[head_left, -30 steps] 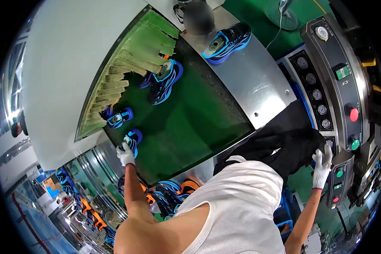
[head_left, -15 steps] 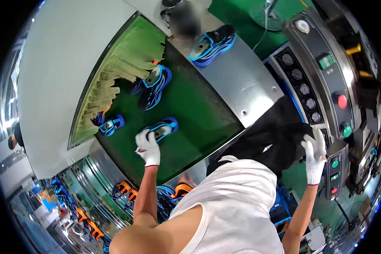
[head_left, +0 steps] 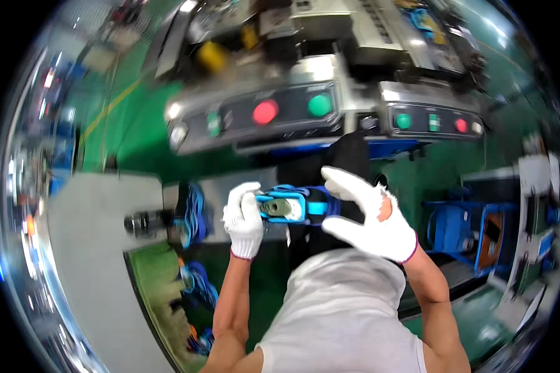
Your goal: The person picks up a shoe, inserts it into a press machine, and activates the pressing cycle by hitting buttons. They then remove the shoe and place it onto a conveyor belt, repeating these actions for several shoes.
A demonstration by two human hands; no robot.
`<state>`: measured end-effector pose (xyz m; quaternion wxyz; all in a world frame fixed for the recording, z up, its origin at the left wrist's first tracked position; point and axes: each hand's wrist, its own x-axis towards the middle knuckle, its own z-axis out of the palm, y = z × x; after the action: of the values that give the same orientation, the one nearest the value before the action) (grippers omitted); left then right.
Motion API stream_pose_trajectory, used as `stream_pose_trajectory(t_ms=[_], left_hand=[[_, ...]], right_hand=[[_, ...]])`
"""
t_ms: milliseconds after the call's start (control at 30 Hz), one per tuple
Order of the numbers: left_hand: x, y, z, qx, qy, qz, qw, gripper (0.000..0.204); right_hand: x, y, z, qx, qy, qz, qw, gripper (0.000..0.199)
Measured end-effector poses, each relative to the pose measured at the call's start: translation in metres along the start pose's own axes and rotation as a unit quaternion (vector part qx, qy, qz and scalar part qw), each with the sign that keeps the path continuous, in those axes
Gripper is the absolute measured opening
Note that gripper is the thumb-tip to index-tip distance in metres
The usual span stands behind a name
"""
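Centrally, a blue running shoe (head_left: 297,204) with a last (head_left: 277,208) inside is gripped at its left end by the gloved left hand (head_left: 242,219); the gloved right hand (head_left: 374,221) spreads wide around its right end, contact unclear. Another running shoe (head_left: 194,214) lies at centre left; a push-button control panel (head_left: 239,117) crosses the upper middle.
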<state>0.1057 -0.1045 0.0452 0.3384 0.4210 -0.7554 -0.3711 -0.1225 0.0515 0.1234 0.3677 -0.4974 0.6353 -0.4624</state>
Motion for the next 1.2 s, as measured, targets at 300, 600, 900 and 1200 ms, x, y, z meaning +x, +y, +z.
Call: stream_pose_trajectory(t_ms=[300,600,900,1200], left_hand=[[0.085,0.23,0.17,0.132,-0.437,0.395,0.797,0.018],[0.26,0.262,0.334,0.014,-0.203,0.491,0.847,0.052],[0.431,0.245,0.513,0.188,-0.176,0.266,0.929,0.052],[0.444,0.246,0.526,0.011,-0.079,0.314,0.946,0.024]], right_hand=[[-0.047,0.036,-0.093,-0.286,0.187,0.078,0.937,0.057],[-0.148,0.158,-0.09,0.455,0.42,0.116,0.777,0.086],[-0.176,0.255,-0.099,0.556,0.486,0.199,0.644,0.081],[-0.163,0.227,-0.099,0.538,0.54,0.079,0.642,0.103]])
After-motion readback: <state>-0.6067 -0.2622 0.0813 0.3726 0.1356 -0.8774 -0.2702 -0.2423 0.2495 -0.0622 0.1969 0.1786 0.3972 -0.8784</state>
